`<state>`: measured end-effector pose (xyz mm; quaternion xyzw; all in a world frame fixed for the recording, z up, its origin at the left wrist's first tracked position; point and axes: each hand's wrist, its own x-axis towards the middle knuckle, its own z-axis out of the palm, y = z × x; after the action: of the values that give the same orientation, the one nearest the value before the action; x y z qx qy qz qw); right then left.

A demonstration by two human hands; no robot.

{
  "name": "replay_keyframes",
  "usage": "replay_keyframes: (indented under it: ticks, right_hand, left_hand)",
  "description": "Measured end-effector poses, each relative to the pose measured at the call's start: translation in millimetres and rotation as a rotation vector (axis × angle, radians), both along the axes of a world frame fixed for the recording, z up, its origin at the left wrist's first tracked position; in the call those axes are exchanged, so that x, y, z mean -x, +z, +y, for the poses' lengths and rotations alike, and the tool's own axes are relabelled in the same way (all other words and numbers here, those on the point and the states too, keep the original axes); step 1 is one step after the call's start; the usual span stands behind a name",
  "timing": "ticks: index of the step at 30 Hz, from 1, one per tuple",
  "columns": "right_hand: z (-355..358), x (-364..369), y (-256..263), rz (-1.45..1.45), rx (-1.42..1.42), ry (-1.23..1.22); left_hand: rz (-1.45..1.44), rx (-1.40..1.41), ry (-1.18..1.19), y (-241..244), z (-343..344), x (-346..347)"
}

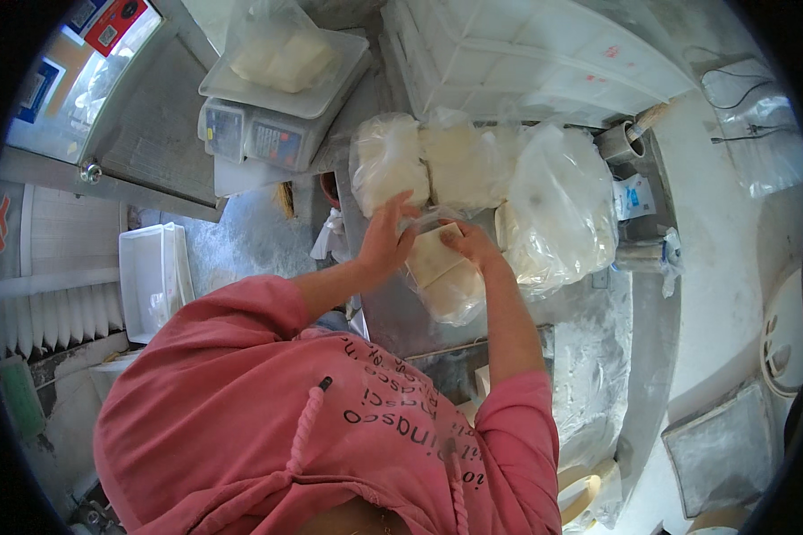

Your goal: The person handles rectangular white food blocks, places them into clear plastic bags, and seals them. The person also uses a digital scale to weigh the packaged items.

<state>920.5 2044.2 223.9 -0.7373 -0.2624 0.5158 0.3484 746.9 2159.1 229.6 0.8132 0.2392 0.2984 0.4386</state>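
Note:
Over the metal worktop [401,314], my right hand [472,242] grips the upper right edge of a stack of pale square sheets, apparently dough wrappers [433,257]. The stack lies in or on a clear plastic bag [455,297], whose lower part holds more pale material. My left hand [387,234] is at the bag's upper left side, thumb and fingers apart near its rim; whether it pinches the film is hard to see. Just beyond my hands are a bagged pale stack [389,160] and a second one [465,164]. To the right bulges a larger filled plastic bag [562,200].
A weighing scale [284,87] bearing a bagged pale stack [284,57] stands at back left. White plastic crates [542,60] rise behind the worktop. Along the right edge are a metal cup [621,144] with a brush and another metal container [639,255]. A white bin [150,281] stands left.

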Motion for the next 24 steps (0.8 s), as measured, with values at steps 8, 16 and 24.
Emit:
replay_keyframes:
  ticks: [8, 16, 24]
  right_hand:
    - [-1, -6, -17, -0.086, 0.129, 0.041]
    - [-3, 6, -15, -0.303, -0.006, 0.101]
    - [-69, 47, 62, -1.009, 0.287, 0.309]
  left_hand:
    - [0.137, 0.297, -0.182, -10, 25, -5]
    - [0.331, 0.353, -0.348, 67, 26, -30]
    - [0.372, -0.045, -0.678, 106, 40, -40]
